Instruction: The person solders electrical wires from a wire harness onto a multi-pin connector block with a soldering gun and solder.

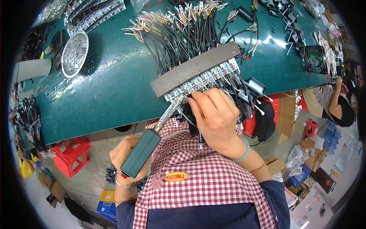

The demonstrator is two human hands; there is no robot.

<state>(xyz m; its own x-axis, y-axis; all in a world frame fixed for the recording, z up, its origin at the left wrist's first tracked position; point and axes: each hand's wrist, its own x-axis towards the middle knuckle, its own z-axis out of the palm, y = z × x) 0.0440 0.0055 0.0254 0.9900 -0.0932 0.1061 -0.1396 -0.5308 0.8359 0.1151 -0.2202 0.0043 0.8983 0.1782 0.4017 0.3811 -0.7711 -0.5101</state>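
My left hand (124, 152) grips the dark green handle of a soldering iron (142, 152). Its metal barrel slants up, and the tip sits at a row of small circuit boards (207, 81). Right beside that tip, my right hand (216, 118) has thumb and forefinger closed together at the lower edge of the boards; whatever is pinched there, most likely a thin wire, is hidden. A flat grey bar (194, 68) lies across the boards. Black cables (183, 38) with stripped coloured ends fan out behind it, and more dark leads with white connectors (244, 95) hang on the near side.
On the green table (103, 108) a white bowl (75, 54) of silvery scraps stands at the left. Further boards (95, 17) lie at the back left, a cable bundle (30, 118) at the left edge. A square fan (315, 60) stands at right. Red stools (71, 154) are below.
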